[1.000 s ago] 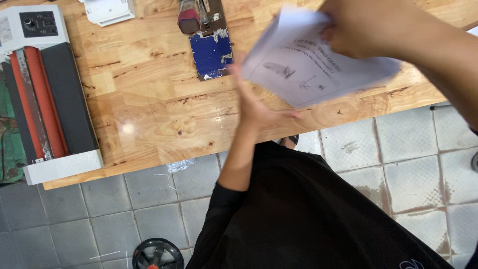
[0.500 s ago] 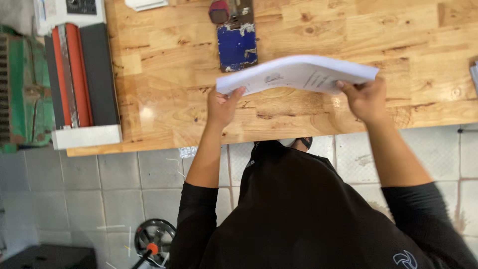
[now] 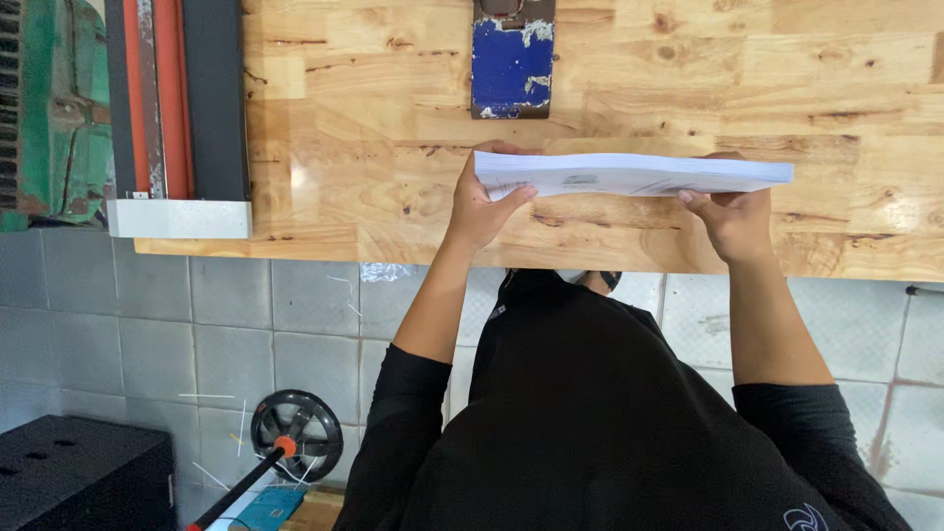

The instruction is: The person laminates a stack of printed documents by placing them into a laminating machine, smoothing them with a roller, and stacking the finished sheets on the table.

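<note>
I had both hands on a stack of white paper (image 3: pixel 629 174), held level and edge-on to the head camera just above the wooden tabletop (image 3: pixel 393 147). My left hand (image 3: pixel 484 202) gripped the stack's left end, the fingers (image 3: pixel 492 149) curled over the far side and the thumb pressed across the near face, so that hand was closed on the paper. My right hand (image 3: pixel 733 216) took the right end the same way, thumb on the near face and the other fingers hidden behind the sheets; it too was clamped on the stack. I could not tell whether the lower edge of the paper touched the wood or hung a little off it.

Well beyond the stack, near the far edge of the view, lay a blue and brown tool (image 3: pixel 512 59) with chipped paint. At the tabletop's left end sat a long machine with red and dark rollers (image 3: pixel 167 98) and a white end cap (image 3: pixel 179 218). Below, on the grey tiled floor (image 3: pixel 128 324), stood a black wheel (image 3: pixel 297 433) and a black box (image 3: pixel 79 472).
</note>
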